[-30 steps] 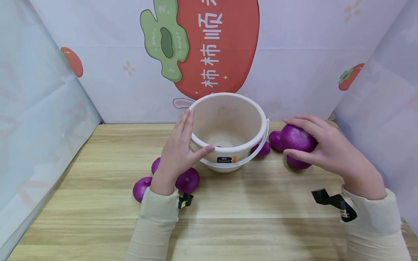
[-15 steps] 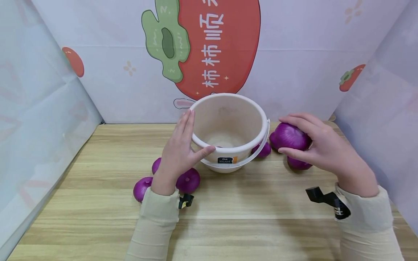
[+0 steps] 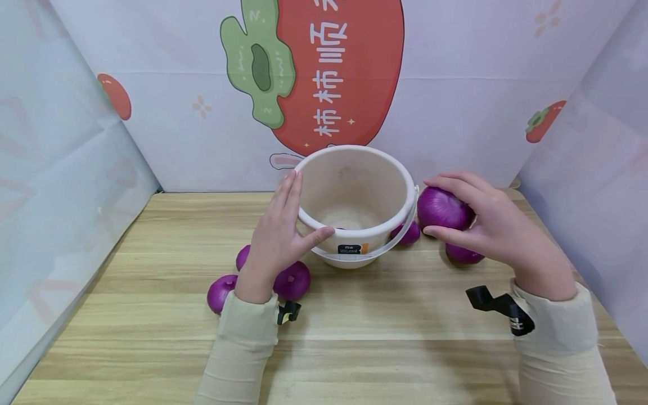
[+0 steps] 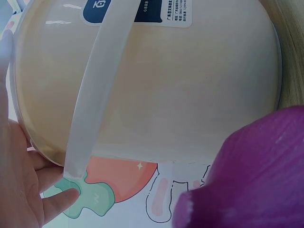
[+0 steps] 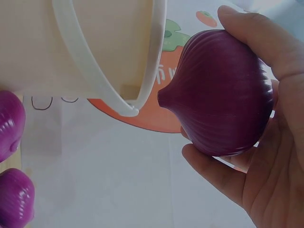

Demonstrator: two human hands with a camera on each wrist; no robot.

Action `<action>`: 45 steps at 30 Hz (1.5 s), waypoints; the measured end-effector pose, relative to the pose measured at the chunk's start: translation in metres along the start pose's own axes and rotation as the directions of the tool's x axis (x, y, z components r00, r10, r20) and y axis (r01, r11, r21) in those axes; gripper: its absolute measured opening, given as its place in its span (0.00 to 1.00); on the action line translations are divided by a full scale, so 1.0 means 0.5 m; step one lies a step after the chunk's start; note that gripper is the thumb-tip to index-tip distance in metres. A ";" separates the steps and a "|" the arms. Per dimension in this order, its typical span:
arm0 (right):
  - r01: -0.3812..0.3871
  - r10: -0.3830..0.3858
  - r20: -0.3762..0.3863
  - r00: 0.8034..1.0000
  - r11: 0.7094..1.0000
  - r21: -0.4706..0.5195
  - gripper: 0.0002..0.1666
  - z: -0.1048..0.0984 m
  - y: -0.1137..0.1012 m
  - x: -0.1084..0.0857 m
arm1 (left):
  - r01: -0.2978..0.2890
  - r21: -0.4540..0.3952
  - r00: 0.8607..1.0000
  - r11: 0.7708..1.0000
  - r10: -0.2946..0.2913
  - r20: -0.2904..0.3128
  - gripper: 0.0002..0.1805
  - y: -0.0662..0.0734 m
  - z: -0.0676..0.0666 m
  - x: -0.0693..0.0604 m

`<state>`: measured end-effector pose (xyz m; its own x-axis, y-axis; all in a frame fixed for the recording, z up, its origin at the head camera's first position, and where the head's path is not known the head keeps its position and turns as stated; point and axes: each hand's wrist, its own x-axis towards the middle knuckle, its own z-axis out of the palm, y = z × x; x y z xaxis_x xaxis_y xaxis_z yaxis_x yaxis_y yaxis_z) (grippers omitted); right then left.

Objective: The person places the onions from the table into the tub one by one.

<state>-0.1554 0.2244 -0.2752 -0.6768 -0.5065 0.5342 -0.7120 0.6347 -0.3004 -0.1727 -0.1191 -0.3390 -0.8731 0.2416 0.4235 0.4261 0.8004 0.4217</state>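
Observation:
A white bucket (image 3: 374,231) stands upright at the back of the table, its handle (image 3: 392,241) hanging down the front right. My left hand (image 3: 275,236) rests along the bucket's left side with straight fingers at the rim and the thumb toward the front. My right hand (image 3: 498,225) holds a purple onion (image 3: 444,208) between thumb and fingers, to the right of the bucket. The right wrist view shows this onion (image 5: 221,95) raised, its pointed end facing the bucket. A thin dark sliver shows just inside the front rim; the rest of it is hidden.
Below the held onion lies another onion (image 3: 463,254), and one more onion (image 3: 406,232) sits against the bucket's right side. Several onions, among them a front one (image 3: 292,280), lie around my left wrist. A printed cloth (image 3: 455,112) hangs behind the table (image 3: 385,349).
My right hand has carried the onion a short way left, closer to the bucket, covering the onion behind it. My left hand and the bucket stay put.

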 end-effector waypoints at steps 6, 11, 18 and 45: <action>0.013 -0.013 0.002 1.000 1.000 0.012 0.47 0.006 -0.006 0.009 | -0.001 0.000 1.000 1.000 0.001 -0.002 0.59 -0.002 0.003 -0.001; 0.020 -0.020 0.006 1.000 1.000 0.014 0.47 0.009 -0.010 0.017 | -0.006 -0.001 1.000 1.000 0.006 -0.010 0.59 -0.002 0.004 -0.001; 0.043 -0.043 0.006 0.999 0.998 0.041 0.47 0.018 -0.014 0.029 | -0.002 -0.002 1.000 1.000 0.002 -0.010 0.59 -0.003 0.006 -0.001; 0.070 -0.073 0.028 0.997 0.993 0.093 0.43 0.035 -0.031 0.071 | -0.013 -0.003 1.000 1.000 0.013 -0.022 0.60 -0.004 0.006 0.001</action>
<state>-0.1715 0.1864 -0.2655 -0.6280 -0.5677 0.5323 -0.7720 0.5407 -0.3341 -0.1746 -0.1187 -0.3422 -0.8618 0.2399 0.4469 0.4384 0.7956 0.4182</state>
